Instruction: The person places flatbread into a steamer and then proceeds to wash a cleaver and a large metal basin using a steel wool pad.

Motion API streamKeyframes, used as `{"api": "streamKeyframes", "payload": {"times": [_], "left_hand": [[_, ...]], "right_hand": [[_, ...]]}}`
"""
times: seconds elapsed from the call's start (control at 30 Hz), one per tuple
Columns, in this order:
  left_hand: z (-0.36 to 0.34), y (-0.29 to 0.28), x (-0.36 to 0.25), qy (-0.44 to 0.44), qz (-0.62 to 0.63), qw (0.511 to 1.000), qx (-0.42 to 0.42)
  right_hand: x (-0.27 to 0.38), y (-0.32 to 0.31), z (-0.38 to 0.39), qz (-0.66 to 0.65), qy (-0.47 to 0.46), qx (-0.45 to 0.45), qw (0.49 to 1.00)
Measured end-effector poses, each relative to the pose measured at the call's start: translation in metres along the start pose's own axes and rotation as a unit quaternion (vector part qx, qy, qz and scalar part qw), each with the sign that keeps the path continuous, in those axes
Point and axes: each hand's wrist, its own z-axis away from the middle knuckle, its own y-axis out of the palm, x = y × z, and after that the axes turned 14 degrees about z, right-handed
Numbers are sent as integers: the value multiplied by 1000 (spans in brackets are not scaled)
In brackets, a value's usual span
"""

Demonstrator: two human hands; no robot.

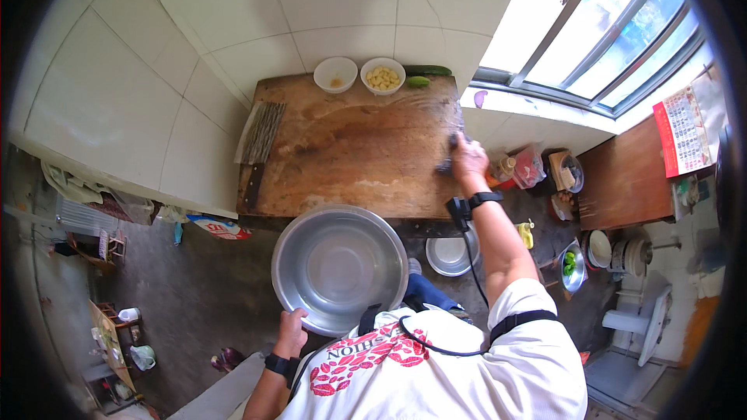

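Note:
A large metal basin (380, 225) is tilted at the front edge of the wooden board (350, 140), with its bare inside showing. My left hand (292, 333) is closed on the basin's near-left rim. At the board's right edge my right hand (470, 159) is closed on a small dark, rag-like object (444, 166), largely covered by the fingers. A cleaver (262, 132) with a dark handle lies along the board's left side. Along the back edge stand a white bowl (335, 87) with a little brownish stuff and a white bowl (384, 91) of pale yellow pieces.
Two green cucumbers (419, 82) lie beside the bowls. Tiled walls (342, 0) close off the back and left; a window (599, 31) is at the right. A smaller metal basin (450, 257) stands low, right of the big one. Bags and jars (525, 167) crowd the right side.

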Motion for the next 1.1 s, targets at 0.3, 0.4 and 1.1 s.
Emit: {"api": "streamKeyframes", "payload": {"times": [0.3, 0.4, 1.1], "left_hand": [[-2, -1, 6, 10, 48, 998, 29], [-12, -13, 14, 35, 12, 999, 25], [-20, -15, 24, 18, -9, 1000, 12]], "right_hand": [[-53, -50, 50, -27, -47, -15, 998], [1, -103, 82, -158, -202, -70, 964], [128, -137, 156, -150, -622, 58, 766]]}}
